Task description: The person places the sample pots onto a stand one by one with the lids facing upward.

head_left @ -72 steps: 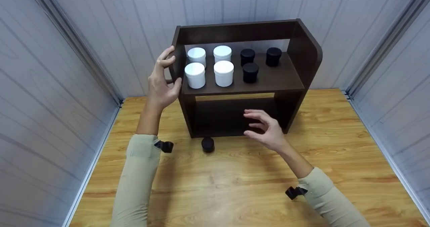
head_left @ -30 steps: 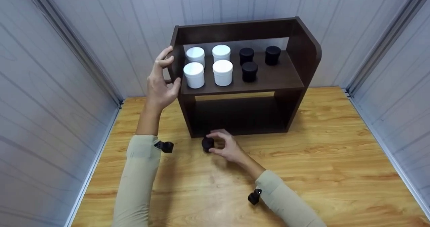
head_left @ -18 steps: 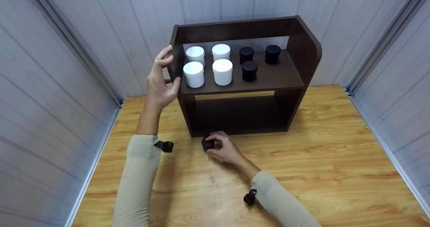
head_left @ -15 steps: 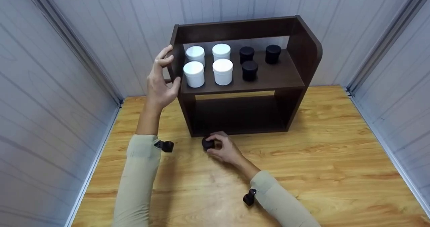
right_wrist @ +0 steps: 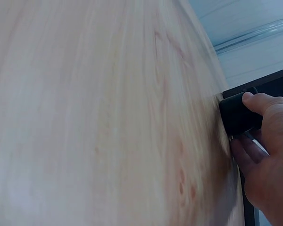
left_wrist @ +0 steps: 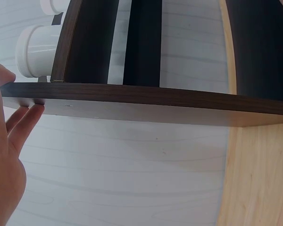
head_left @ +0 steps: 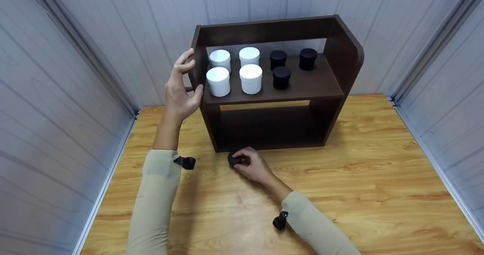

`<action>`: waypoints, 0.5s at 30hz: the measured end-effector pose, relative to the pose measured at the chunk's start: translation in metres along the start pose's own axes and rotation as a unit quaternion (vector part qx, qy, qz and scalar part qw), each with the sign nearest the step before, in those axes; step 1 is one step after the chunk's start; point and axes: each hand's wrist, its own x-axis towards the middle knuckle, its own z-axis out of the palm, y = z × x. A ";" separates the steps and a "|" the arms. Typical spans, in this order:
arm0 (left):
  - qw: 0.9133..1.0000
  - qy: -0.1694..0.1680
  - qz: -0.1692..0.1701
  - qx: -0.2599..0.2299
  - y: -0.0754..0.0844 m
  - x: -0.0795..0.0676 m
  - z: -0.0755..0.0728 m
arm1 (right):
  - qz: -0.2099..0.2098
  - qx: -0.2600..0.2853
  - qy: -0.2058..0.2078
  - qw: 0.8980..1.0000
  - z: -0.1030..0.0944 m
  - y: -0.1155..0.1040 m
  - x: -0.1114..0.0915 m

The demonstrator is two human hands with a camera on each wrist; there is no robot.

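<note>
A small black lidded jar [head_left: 233,159] stands on the wooden floor just before the front left of the dark brown shelf [head_left: 280,99]. My right hand [head_left: 254,167] holds it between thumb and fingers; in the right wrist view the jar [right_wrist: 237,114] appears with the thumb over one end. My left hand [head_left: 180,92] grips the shelf's left side panel, and in the left wrist view the thumb lies on one side of the panel [left_wrist: 146,96] and the fingers on the other. On the upper board sit several white jars [head_left: 251,81] at left and three black jars [head_left: 281,78] toward the right.
The shelf's lower compartment [head_left: 268,128] has a dark bottom board. Pale panelled walls rise behind [head_left: 264,2] and on both sides. Wood-grain floor [head_left: 378,179] spreads in front and to the right.
My right hand has come from the right, before the lower compartment, to the black jar on the floor and closed its fingers on it. My left hand has stayed on the side panel.
</note>
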 end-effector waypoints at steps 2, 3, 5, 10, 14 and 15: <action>1.000 0.000 -0.001 0.000 0.000 0.000 0.000 | 0.002 0.007 -0.001 1.000 0.000 0.000 -0.001; 1.000 0.001 0.000 0.000 0.000 0.000 0.000 | 0.001 0.010 -0.002 1.000 0.000 0.000 -0.001; 1.000 0.002 0.000 -0.002 0.000 -0.001 0.000 | 0.000 0.014 -0.003 1.000 -0.001 0.001 -0.002; 1.000 0.005 0.002 -0.009 0.001 0.000 0.001 | -0.007 0.009 -0.003 1.000 -0.007 -0.001 -0.004; 1.000 0.003 0.002 -0.009 0.001 0.001 0.001 | -0.015 0.003 0.006 1.000 -0.013 -0.004 -0.007; 1.000 0.004 0.003 -0.011 0.001 0.001 0.001 | -0.017 0.003 0.010 1.000 -0.015 -0.005 -0.008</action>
